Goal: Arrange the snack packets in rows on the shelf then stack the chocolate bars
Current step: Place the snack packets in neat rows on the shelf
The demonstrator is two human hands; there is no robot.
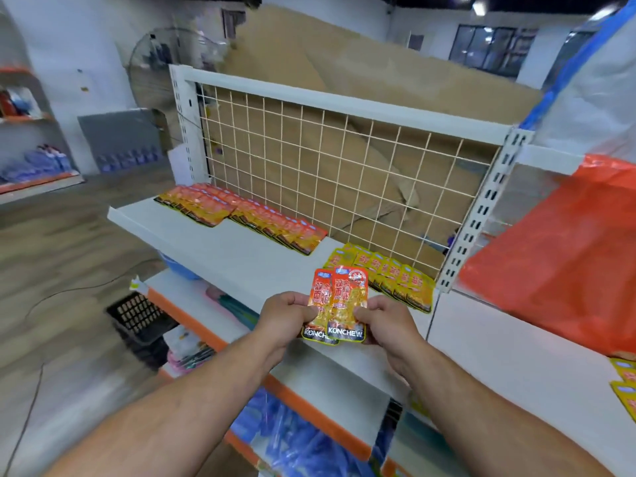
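Two orange snack packets marked KONCHEW are fanned out above the front of the white shelf. My left hand pinches their left edge and my right hand pinches their right edge. Two rows of orange packets lie overlapped along the back left of the shelf. A row of yellow packets lies at the back right, beside the wire grid. No chocolate bars are in view.
A wire grid back panel closes the shelf's rear. A large orange bag sits on the neighbouring shelf at right, with yellow packets at its front edge. Lower shelves hold blue packs; a black crate stands on the floor.
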